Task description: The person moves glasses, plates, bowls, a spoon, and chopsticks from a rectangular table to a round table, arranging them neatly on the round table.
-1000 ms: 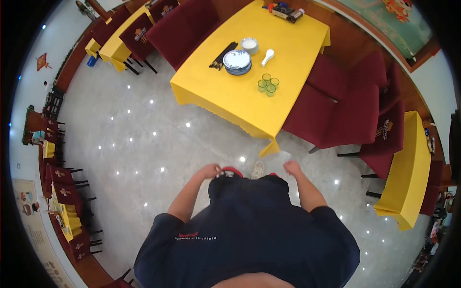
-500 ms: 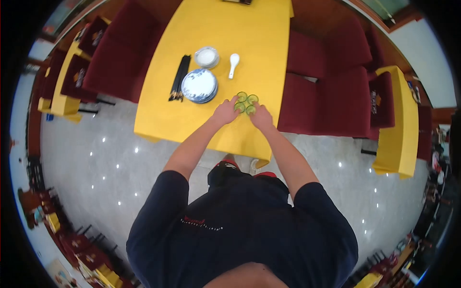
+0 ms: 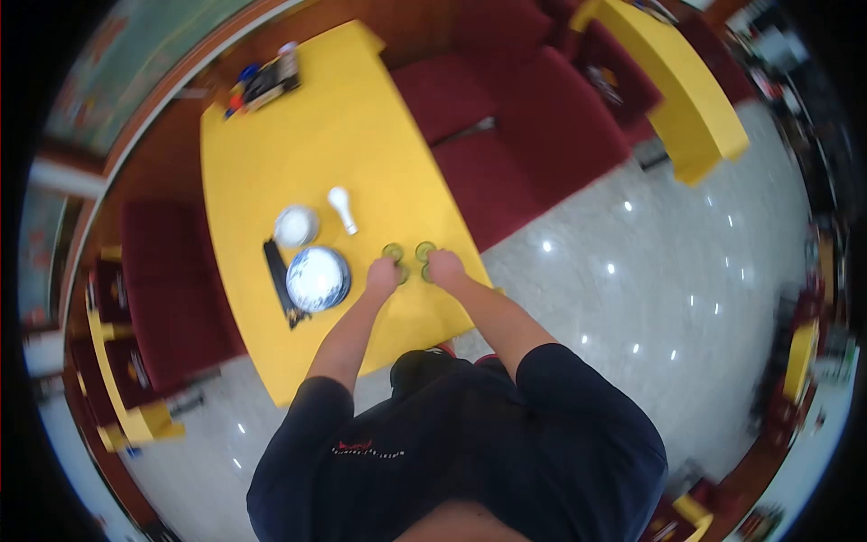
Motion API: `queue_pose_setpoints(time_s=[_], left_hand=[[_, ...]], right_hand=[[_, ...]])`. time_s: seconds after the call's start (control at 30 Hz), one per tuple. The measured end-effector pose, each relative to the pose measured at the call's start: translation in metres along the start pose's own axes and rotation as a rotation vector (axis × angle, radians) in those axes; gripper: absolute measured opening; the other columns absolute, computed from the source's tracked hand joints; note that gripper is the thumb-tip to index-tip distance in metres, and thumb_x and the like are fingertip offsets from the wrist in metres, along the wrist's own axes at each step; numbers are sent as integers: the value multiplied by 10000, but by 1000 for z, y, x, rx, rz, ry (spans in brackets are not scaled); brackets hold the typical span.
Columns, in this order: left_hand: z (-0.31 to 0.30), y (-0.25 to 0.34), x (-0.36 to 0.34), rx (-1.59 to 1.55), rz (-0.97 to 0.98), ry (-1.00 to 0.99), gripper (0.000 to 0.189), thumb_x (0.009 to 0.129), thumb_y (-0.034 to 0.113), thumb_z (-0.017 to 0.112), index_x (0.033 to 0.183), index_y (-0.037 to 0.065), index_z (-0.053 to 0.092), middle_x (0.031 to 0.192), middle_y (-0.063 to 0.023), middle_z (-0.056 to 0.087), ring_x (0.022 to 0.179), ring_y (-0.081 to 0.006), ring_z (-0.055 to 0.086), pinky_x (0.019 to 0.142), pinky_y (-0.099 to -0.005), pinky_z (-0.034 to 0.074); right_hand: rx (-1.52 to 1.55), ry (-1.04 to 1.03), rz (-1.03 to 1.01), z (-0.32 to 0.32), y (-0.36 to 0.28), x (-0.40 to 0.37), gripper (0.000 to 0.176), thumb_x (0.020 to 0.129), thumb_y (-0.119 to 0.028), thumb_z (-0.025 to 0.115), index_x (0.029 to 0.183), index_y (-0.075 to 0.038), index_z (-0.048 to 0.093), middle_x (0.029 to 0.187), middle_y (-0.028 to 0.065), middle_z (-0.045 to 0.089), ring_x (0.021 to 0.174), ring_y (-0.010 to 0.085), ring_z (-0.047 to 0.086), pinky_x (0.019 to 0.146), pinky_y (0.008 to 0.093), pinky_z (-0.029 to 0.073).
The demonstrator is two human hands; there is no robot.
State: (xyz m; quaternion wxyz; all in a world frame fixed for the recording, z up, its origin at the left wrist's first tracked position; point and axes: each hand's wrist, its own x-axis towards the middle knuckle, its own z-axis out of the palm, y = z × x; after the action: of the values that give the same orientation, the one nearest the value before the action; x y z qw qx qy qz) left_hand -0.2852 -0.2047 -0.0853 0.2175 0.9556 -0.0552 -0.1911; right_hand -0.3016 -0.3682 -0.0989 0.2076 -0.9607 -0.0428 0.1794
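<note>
Both my hands rest on a cluster of small green glass cups (image 3: 408, 255) near the front right edge of a table with a yellow cloth (image 3: 298, 154). My left hand (image 3: 382, 274) covers the left cups and my right hand (image 3: 444, 267) covers the right ones; two cups (image 3: 424, 249) show just beyond my fingers. Fingers curl around the cups, though the blur hides how firm the grip is.
Left of my hands sit a stack of blue-and-white plates (image 3: 318, 278), black chopsticks (image 3: 278, 280), a white bowl (image 3: 296, 226) and a white spoon (image 3: 341, 208). A condiment tray (image 3: 264, 81) stands at the far end. Dark red chairs (image 3: 506, 135) flank the table; grey glossy floor lies right.
A second ago my hands hung at my waist, away from the table. I stepped up, reached both hands to the green cups, and the view has swung left while my hands stay on them.
</note>
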Motion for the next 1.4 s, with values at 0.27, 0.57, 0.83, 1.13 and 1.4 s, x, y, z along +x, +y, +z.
queue_pose_setpoints(time_s=[0.27,0.57,0.83,1.13,1.4], left_hand=[[12,27,-49,146,434,-302,128,668,105,545,689,-18,571,604,-205,550,581,-355,551,530,-411,445],[187,229,-190,377,1059,-881,218,685,161,553,827,8,619,706,-197,587,665,-316,589,634,-375,462],[259,361,-318,646,1435,-1228,200,678,159,562,771,-12,605,639,-190,576,597,-303,584,587,-363,468],[339,491,-345,780,1292,-1301,173,699,102,541,760,-54,586,546,-124,567,434,-177,575,388,-277,473],[431,626,-411,843,1522,-1263,200,718,174,566,743,-24,584,539,-126,570,420,-198,566,405,-298,456]], right_hand=[[361,234,436,7,92,-230,171,650,-116,480,770,-28,563,692,198,568,684,340,563,624,424,445],[636,887,1273,95,95,-550,210,618,-166,534,784,-46,582,697,184,569,697,350,552,627,429,445],[766,1055,1656,151,57,-627,205,615,-183,541,743,-33,596,711,200,572,698,358,554,636,417,455],[821,1116,1784,144,139,-708,223,614,-161,530,785,-37,603,737,194,578,719,355,557,668,411,459],[853,1126,2094,143,189,-803,210,621,-141,523,778,-34,612,761,206,577,740,353,561,682,408,461]])
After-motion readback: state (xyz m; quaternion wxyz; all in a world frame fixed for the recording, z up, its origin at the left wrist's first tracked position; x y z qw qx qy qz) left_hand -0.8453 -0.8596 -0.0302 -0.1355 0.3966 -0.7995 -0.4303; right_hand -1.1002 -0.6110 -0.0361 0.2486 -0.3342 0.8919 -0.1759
